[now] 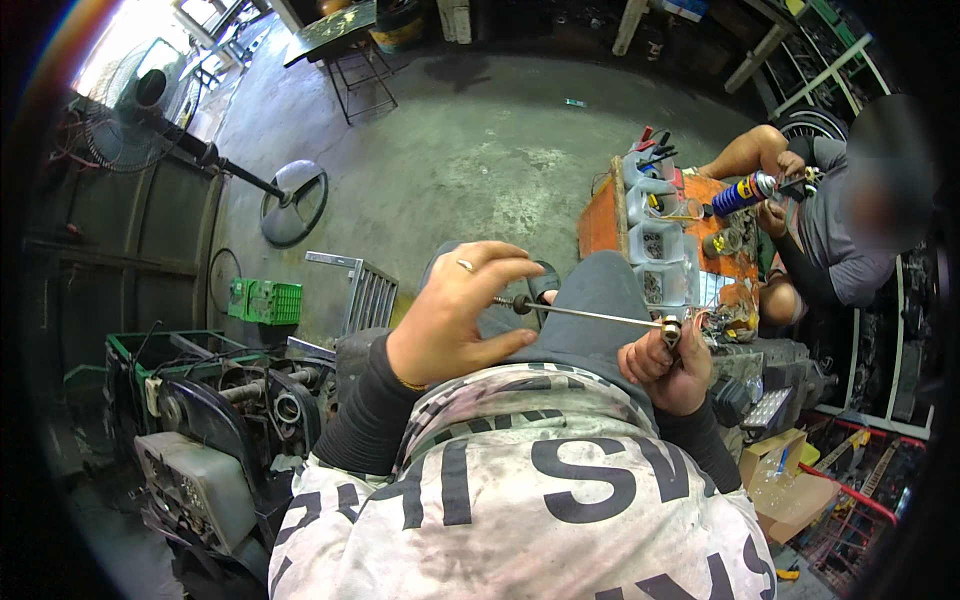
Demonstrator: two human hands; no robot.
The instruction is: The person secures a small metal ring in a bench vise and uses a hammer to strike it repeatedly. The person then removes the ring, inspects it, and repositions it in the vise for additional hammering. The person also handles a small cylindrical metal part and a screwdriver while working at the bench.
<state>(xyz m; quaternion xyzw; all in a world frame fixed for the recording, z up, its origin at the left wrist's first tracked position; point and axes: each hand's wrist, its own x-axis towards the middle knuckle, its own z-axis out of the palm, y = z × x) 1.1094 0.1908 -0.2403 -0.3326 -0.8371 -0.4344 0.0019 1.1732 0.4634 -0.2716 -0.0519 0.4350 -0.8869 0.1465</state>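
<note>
My left hand (450, 320) is beside the left end of a thin metal rod (590, 312), thumb and visible fingers apart. A dark fitting (520, 304) sits on the rod near that hand; whether the hand touches it is unclear. My right hand (665, 365) pinches a metal eye fitting (670, 331) at the rod's right end. The rod lies horizontally above my grey-trousered lap (600, 290).
An orange bench (600, 225) at right bears parts bins (660, 240) and a spray can (742, 194). Another person (840, 250) sits beyond it, holding something. A fan (140, 115), green crate (265, 300) and machinery (230, 410) stand left, a folding table (330, 50) further back.
</note>
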